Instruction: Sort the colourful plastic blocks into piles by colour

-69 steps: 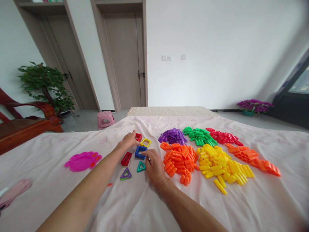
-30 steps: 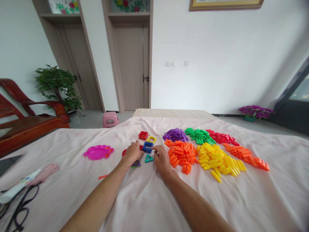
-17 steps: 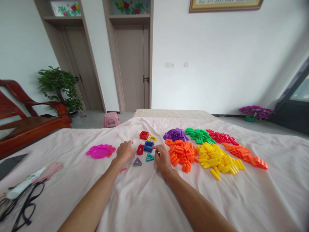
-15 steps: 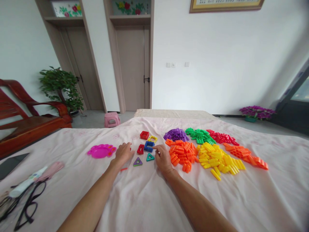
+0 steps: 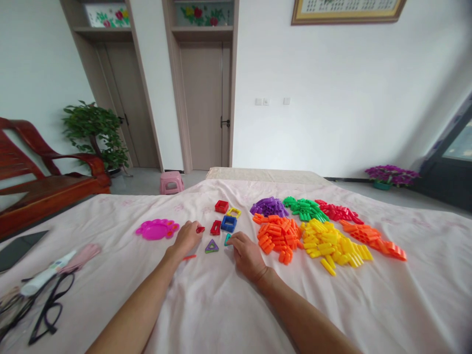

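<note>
My left hand (image 5: 188,239) is closed on a small red piece (image 5: 200,229) that pokes out at its fingertips; its exact shape is hidden. My right hand (image 5: 246,250) has its thumb and fingers at the teal triangle tile (image 5: 227,239), covering its right side. Left of that tile lies a purple and green triangle tile (image 5: 211,246). Beyond the hands are a stack of blue square frames (image 5: 229,224), a narrow red frame (image 5: 216,227), a yellow square frame (image 5: 233,212) and a stack of red square frames (image 5: 221,206).
Piles of purple (image 5: 269,207), green (image 5: 308,210), orange (image 5: 279,236) and yellow (image 5: 326,241) tube pieces lie to the right. At left are a magenta paw-shaped plate (image 5: 157,229), black glasses (image 5: 51,309) and a white tube (image 5: 40,282). A thin red piece (image 5: 190,257) lies beside my left wrist.
My right hand has moved down from the blue frames to the teal triangle tile. My left hand has shifted slightly, and the red piece at its fingertips shows more clearly.
</note>
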`<state>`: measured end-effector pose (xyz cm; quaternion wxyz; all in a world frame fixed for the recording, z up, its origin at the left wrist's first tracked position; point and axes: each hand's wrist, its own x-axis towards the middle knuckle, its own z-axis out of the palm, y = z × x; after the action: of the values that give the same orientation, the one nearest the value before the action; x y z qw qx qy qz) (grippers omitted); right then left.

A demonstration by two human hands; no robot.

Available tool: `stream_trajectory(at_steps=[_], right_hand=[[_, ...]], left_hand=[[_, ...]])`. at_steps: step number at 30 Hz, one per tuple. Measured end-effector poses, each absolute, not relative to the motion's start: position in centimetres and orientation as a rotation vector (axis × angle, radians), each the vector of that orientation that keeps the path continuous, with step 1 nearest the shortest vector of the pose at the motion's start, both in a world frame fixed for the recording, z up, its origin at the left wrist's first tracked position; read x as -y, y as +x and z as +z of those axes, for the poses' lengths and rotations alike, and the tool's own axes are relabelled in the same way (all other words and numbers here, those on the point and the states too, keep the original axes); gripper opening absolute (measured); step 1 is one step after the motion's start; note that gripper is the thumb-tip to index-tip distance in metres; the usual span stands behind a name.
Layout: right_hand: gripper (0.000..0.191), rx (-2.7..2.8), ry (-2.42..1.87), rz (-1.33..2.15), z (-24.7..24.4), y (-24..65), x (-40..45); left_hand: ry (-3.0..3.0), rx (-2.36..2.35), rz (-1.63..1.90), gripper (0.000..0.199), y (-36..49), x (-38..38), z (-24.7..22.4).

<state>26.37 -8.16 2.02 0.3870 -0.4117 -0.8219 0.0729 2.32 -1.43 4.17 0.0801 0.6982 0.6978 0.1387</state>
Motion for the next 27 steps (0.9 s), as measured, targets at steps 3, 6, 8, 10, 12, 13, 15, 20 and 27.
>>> stream_trajectory(at_steps=[3, 6, 8, 10, 12, 13, 15, 20, 27], right_hand=[[0.042, 2.179, -1.081, 0.137, 2.2, 26.3, 8.4], [0.038, 2.225, -1.143, 0.107, 2.4, 26.2, 8.5], [0.033, 2.26, -1.161, 0.093, 2.7, 26.3, 8.6], [0.028, 2.312, -1.162, 0.072, 3.0, 26.4, 9.1], [0.027, 2.367, -1.168, 0.04, 3.1, 26.6, 9.7], [0.028, 2.391, -1.175, 0.021, 3.2, 26.6, 10.0], [0.032, 2.426, -1.191, -0.008, 3.1, 26.7, 10.5], [0.035, 2.431, -1.227, -0.017, 2.8, 26.5, 10.9], [0.03, 2.45, -1.275, 0.08, 3.5, 26.6, 10.8]], left_hand=[[2.054, -2.108, 0.409, 0.027, 3.0, 1.5, 4.0], [2.053, -2.079, 0.393, 0.031, 3.4, 1.6, 4.1], [2.063, -2.062, 0.398, 0.037, 3.1, 1.8, 4.3], [2.078, -2.078, 0.418, 0.041, 2.1, 2.1, 4.8], [2.092, -2.149, 0.439, 0.04, 0.4, 2.5, 5.2], [2.095, -2.202, 0.44, 0.039, -0.6, 2.7, 5.4], [2.086, -2.317, 0.405, 0.04, -2.7, 3.1, 5.5], [2.07, -2.399, 0.192, 0.045, -5.7, 3.3, 4.9], [2.235, -2.302, 0.122, 0.043, -5.4, 3.8, 5.0]])
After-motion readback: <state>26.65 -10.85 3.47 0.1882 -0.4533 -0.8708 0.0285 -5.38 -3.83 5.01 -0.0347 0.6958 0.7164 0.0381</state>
